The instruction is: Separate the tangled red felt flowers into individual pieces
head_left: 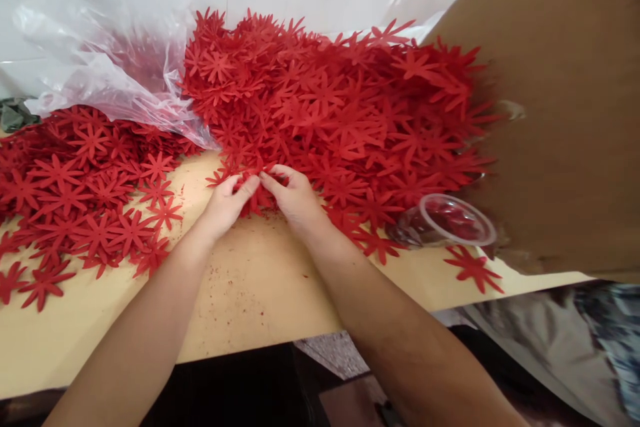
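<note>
Near the middle, at the front edge of a big heap of red flower-shaped cutouts (330,100), my left hand (227,203) and my right hand (294,197) meet at the fingertips. Both pinch a red flower piece (256,177) between them, partly covered by the fingers. The thumbs almost touch. More red petals lie right under and behind the fingers. A second pile of red flowers (95,180) spreads over the table to the left of my left hand.
A clear plastic bag (125,73) lies behind the left pile. A transparent plastic cup (445,223) rests on its side at the right, beside a tall brown cardboard box (565,113). Red crumbs dot the pale tabletop (240,293). A white wall stands behind.
</note>
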The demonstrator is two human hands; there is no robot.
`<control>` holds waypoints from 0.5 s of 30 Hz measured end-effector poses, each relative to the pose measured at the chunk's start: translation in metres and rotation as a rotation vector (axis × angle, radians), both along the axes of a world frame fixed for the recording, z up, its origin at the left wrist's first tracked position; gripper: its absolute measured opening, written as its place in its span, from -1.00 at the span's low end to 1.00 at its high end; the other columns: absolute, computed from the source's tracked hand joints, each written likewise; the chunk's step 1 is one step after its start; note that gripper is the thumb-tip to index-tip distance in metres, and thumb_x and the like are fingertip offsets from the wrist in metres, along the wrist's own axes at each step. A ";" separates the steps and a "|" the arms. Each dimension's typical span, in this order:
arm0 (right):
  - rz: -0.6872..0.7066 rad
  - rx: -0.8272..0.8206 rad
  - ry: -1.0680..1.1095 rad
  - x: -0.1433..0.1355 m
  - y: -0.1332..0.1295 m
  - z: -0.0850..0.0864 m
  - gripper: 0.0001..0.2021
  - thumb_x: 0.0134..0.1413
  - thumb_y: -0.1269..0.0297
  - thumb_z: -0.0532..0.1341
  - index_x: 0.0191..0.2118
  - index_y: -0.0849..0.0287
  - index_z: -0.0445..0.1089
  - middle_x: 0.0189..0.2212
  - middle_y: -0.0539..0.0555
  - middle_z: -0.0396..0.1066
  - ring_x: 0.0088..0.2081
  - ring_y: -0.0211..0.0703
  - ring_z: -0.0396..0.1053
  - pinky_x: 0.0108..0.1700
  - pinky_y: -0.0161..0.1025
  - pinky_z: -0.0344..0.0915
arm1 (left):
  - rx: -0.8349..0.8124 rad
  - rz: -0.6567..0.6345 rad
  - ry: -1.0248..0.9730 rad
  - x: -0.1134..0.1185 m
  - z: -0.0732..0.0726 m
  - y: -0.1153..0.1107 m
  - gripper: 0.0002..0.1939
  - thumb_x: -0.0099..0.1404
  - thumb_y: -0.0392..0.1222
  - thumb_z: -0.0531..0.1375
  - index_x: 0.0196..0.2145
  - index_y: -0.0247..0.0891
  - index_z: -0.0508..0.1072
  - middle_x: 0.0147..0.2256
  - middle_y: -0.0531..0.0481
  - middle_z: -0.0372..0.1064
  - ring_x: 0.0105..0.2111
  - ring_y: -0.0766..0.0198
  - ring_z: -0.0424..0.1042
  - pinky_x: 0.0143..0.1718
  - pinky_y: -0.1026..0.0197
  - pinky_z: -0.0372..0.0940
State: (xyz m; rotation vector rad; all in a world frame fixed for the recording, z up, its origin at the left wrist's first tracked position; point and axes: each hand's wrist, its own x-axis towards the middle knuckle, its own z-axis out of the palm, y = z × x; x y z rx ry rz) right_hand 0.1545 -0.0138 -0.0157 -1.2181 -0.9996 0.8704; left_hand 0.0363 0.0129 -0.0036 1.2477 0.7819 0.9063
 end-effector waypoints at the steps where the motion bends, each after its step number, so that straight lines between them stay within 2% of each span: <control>1: -0.019 0.012 -0.011 0.001 0.002 -0.001 -0.70 -0.21 0.02 0.23 -0.49 0.14 0.23 -0.53 -0.05 0.30 -0.46 -0.31 0.24 -0.32 -0.28 0.24 | -0.002 -0.012 0.009 -0.001 0.001 -0.001 -0.84 0.03 -0.22 0.28 -0.41 -0.32 0.44 -0.47 0.04 0.43 -0.44 0.38 0.36 -0.29 0.32 0.23; 4: -0.129 0.023 0.008 0.004 0.005 -0.003 -0.82 -0.10 0.14 0.14 -0.47 0.14 0.19 -0.54 -0.06 0.27 -0.47 -0.32 0.23 -0.34 -0.29 0.23 | -0.037 0.016 0.033 -0.001 0.003 -0.002 -0.88 0.01 -0.37 0.25 -0.42 -0.32 0.41 -0.57 0.10 0.39 -0.57 0.42 0.31 -0.43 0.34 0.20; 7: -0.186 -0.056 0.047 0.006 0.005 0.000 -0.90 -0.07 0.27 0.09 -0.36 0.13 0.19 -0.53 -0.07 0.25 -0.55 -0.36 0.17 -0.46 -0.34 0.15 | -0.083 0.067 0.044 0.002 0.004 -0.002 -0.98 0.08 -0.35 0.19 -0.46 -0.30 0.38 -0.65 0.12 0.34 -0.65 0.43 0.24 -0.52 0.34 0.15; 9: -0.161 -0.075 0.056 0.007 0.003 0.003 -0.87 -0.07 0.31 0.08 -0.31 0.13 0.22 -0.53 -0.08 0.23 -0.58 -0.38 0.12 -0.53 -0.37 0.07 | -0.080 0.088 0.045 0.004 0.004 -0.002 -0.98 0.10 -0.32 0.19 -0.48 -0.30 0.39 -0.64 0.11 0.35 -0.65 0.43 0.24 -0.51 0.33 0.15; 12: -0.073 -0.078 0.099 0.005 -0.004 0.010 -0.85 -0.04 0.19 0.10 -0.36 0.14 0.28 -0.57 -0.09 0.17 -0.62 -0.40 0.05 -0.59 -0.37 -0.02 | -0.041 0.089 0.066 0.006 0.005 -0.001 -0.92 0.10 -0.27 0.21 -0.51 -0.32 0.41 -0.62 0.08 0.36 -0.62 0.43 0.24 -0.47 0.32 0.18; 15: 0.055 -0.094 0.101 0.000 -0.010 0.015 -0.69 -0.08 -0.04 0.16 -0.46 0.14 0.25 -0.62 -0.10 0.12 -0.64 -0.41 0.01 -0.62 -0.36 -0.05 | -0.020 0.038 0.038 0.005 0.002 0.001 -0.91 0.08 -0.23 0.23 -0.50 -0.32 0.44 -0.55 0.05 0.40 -0.53 0.41 0.32 -0.34 0.29 0.23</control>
